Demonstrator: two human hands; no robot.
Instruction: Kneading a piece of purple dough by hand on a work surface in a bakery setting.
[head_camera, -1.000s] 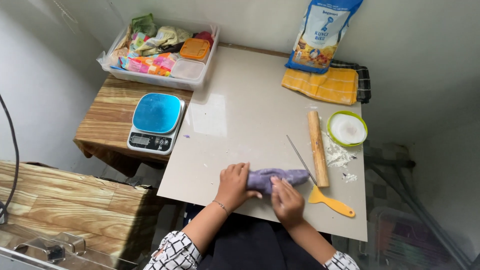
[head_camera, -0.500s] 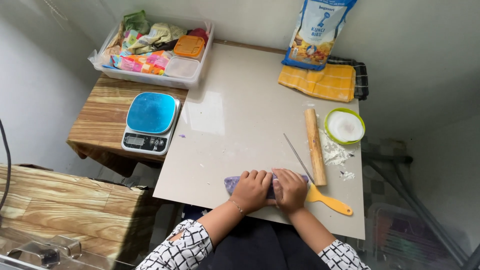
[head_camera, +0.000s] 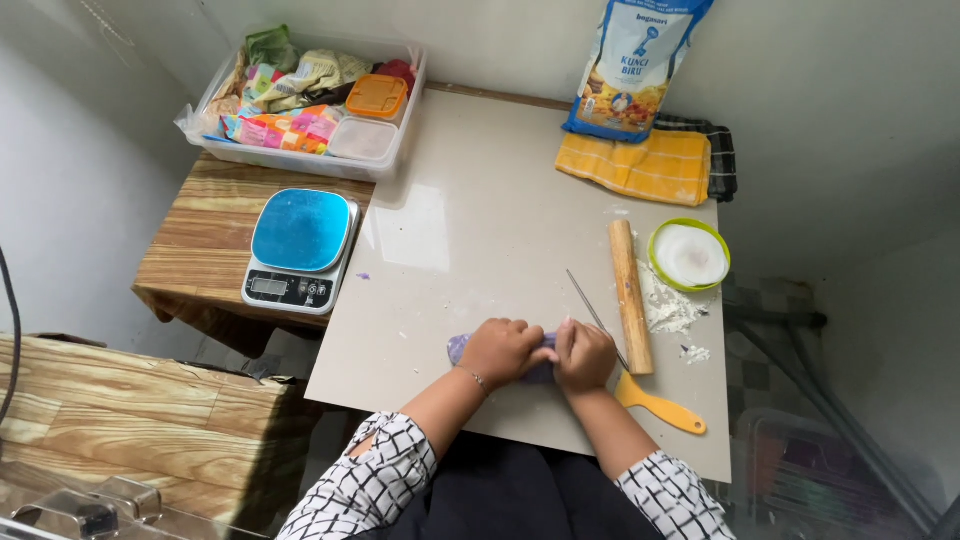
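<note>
A soft purple roll of dough (head_camera: 458, 348) is lying lengthwise across the near part of the pale board (head_camera: 470, 230), mostly hidden under two hands, with only its rounded left end and a strip between them showing.

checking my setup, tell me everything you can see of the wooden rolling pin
The rolling pin is a plain, pale wooden cylinder without handles, lying flat on the beige board, pointing away from the person. Loose flour sits along its right side, a thin metal rod along its left. Its near end meets the yellow scraper. Neither hand touches it.
</note>
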